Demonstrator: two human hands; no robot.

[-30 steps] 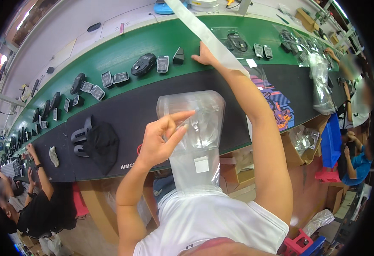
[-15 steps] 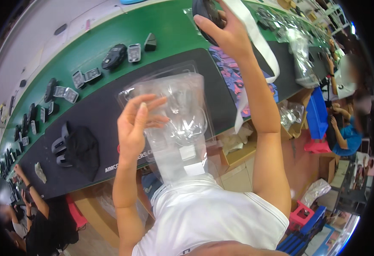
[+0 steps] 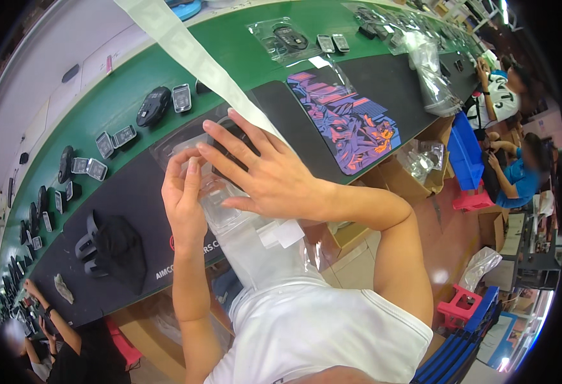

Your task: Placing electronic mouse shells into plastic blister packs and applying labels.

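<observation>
My left hand [image 3: 186,201] is over the clear moulded plastic packaging [image 3: 220,203], thumb and fingers drawn together; what they pinch, if anything, is too small to make out. My right hand [image 3: 271,176] reaches across it with fingers stretched and spread, fingertips close to the left ones. Behind the right hand runs a long white strip [image 3: 201,61], slanting up to the top left; its lower end is hidden. White slips [image 3: 287,233] lie on the lower part of the packaging, near my shirt. A black computer mouse [image 3: 290,38] rests in clear plastic on the green bench.
A dark mat [image 3: 133,198] covers the bench front, with a colourful printed mat [image 3: 351,128] to the right. Several mice [image 3: 154,105] and small dark blocks line the green surface [image 3: 229,38]. A black cloth pouch [image 3: 119,249] lies left. A cardboard box [image 3: 415,182] and co-workers are beyond the edge.
My right hand has come down and left from the far bench to meet my left hand. The mouse it held now lies on the green surface. The white strip has swung to the upper left.
</observation>
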